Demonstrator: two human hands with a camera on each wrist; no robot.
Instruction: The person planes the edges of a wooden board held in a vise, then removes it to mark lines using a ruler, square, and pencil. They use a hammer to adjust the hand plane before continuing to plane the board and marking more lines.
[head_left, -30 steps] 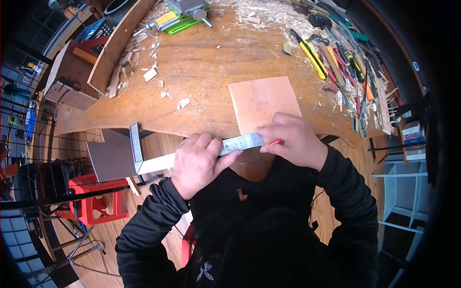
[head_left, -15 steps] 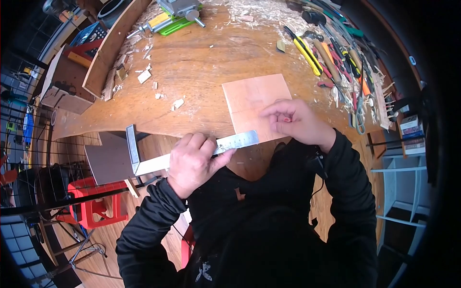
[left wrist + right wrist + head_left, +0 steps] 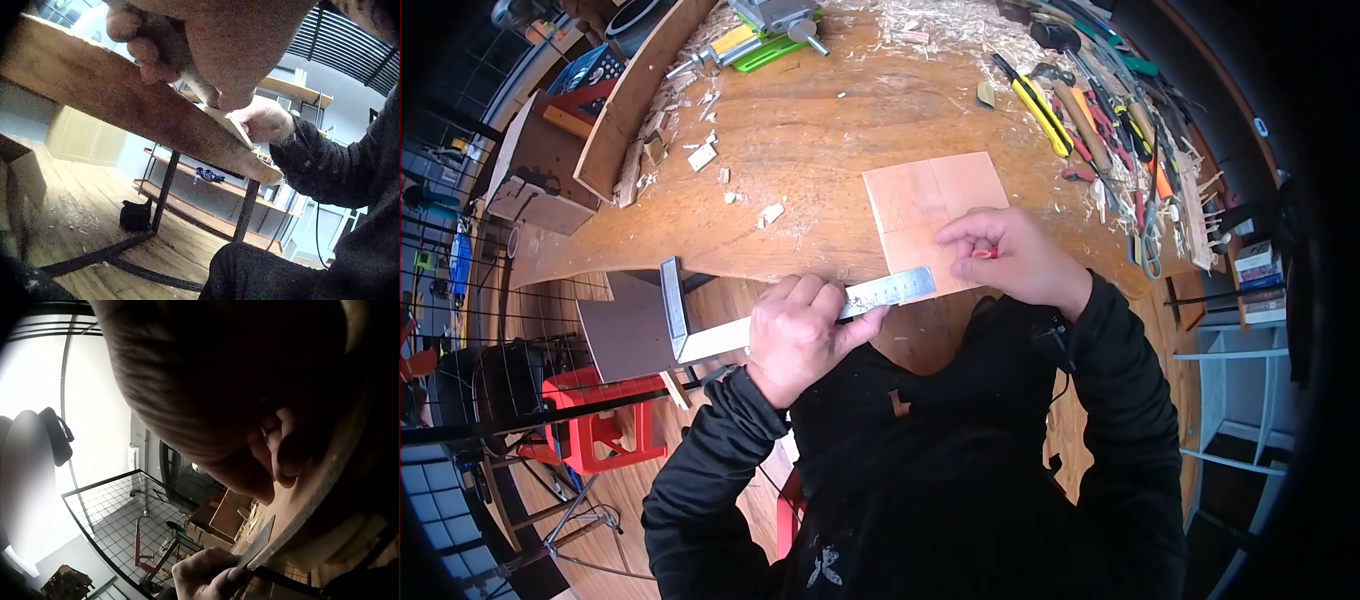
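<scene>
My left hand (image 3: 800, 325) grips the blade of a metal try square (image 3: 715, 341), whose stock (image 3: 672, 300) stands out to the left, off the table edge. The blade's marked end (image 3: 910, 285) overlaps the near edge of a thin square wooden board (image 3: 905, 195). Faint lines cross the board, which lies at the table's front edge. My right hand (image 3: 1025, 255) is over its right part, fingers curled round a slim red pencil-like stick (image 3: 986, 254), mostly hidden by the hand. In the right wrist view, the blade end (image 3: 257, 544) shows beside the left hand (image 3: 209, 575).
On the wooden table (image 3: 800, 150), several tools lie at the right, including a yellow utility knife (image 3: 1040, 115) and scissors (image 3: 1145, 250). A green-based vise (image 3: 775, 40) stands at the back. Wood shavings and chips are scattered about. A red stool (image 3: 605, 425) stands at lower left.
My right hand has left the blade's end and moved up over the board with the red pencil-like stick. The left hand keeps its grip, and the blade end now overlaps the board's near edge.
</scene>
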